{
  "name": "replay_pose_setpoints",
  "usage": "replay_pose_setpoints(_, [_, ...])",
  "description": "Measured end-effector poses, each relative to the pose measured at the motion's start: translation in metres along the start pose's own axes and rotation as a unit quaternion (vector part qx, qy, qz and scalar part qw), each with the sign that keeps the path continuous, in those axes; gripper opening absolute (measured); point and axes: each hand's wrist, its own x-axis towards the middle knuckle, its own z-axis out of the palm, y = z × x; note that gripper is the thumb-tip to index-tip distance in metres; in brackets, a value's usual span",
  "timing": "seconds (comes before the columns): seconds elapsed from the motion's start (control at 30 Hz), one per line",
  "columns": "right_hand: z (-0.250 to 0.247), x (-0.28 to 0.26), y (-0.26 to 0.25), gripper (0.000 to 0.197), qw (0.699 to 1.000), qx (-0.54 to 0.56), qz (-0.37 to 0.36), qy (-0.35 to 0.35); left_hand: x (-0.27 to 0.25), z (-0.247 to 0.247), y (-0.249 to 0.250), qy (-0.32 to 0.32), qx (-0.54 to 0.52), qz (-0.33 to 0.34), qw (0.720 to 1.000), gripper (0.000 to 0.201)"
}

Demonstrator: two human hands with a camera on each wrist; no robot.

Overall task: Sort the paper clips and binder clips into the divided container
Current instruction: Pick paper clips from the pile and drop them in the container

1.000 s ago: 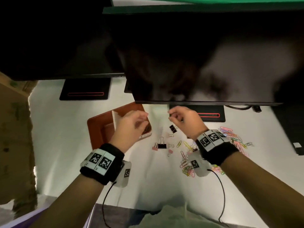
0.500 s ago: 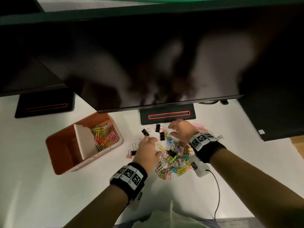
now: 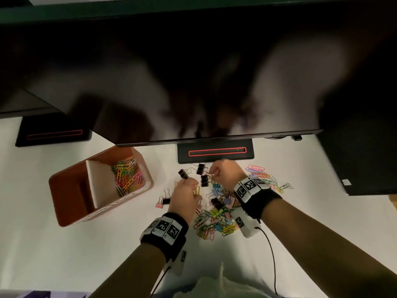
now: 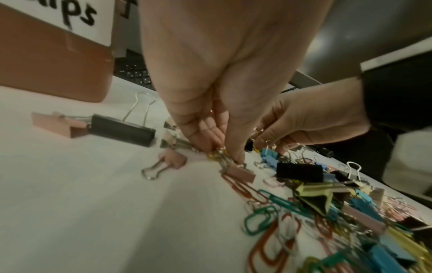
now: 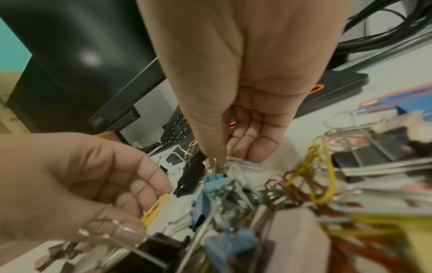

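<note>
A brown divided container [image 3: 68, 203] stands at the left; its right compartment holds coloured paper clips [image 3: 126, 177]. A mixed pile of paper clips and binder clips [image 3: 217, 218] lies in the middle of the white desk. My left hand [image 3: 194, 188] is down at the pile's left edge and pinches a yellow paper clip [image 4: 216, 154] beside a pink binder clip [image 4: 240, 174]. My right hand [image 3: 212, 174] reaches over the pile's far side. Its thumb and finger pinch a thin wire handle [image 5: 210, 164], apparently that of a blue binder clip [image 5: 215, 182]. Black binder clips [image 3: 200, 168] lie just beyond both hands.
A large dark monitor [image 3: 193, 82] overhangs the desk, its stand base [image 3: 214, 151] right behind the hands. A pink and a black binder clip [image 3: 163, 201] lie between container and pile. More paper clips [image 3: 264, 177] spread to the right, near a dark box [image 3: 365, 158].
Both hands have come away from the container and gone down to the pile. The left hand has taken hold of a yellow paper clip, and the right has pinched a wire handle.
</note>
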Motion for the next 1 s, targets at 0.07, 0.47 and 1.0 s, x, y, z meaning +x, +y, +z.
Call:
replay_pose_setpoints(0.07, [0.001,-0.004,0.003,0.023,1.0,-0.002,0.002,0.015,0.0,-0.003,-0.003,-0.012,-0.035,-0.005,0.999,0.03])
replay_pose_setpoints(0.47, [-0.004,0.003,-0.015,0.027,0.995,-0.053,0.03,-0.083,0.006,-0.007,-0.007,-0.046,0.033,0.053,0.997,0.019])
replay_pose_setpoints(1.0, [-0.006,-0.016,-0.016,0.014,0.997,-0.059,-0.045,-0.021,-0.019,-0.042,-0.023,-0.014,-0.126,0.021,0.992,0.02])
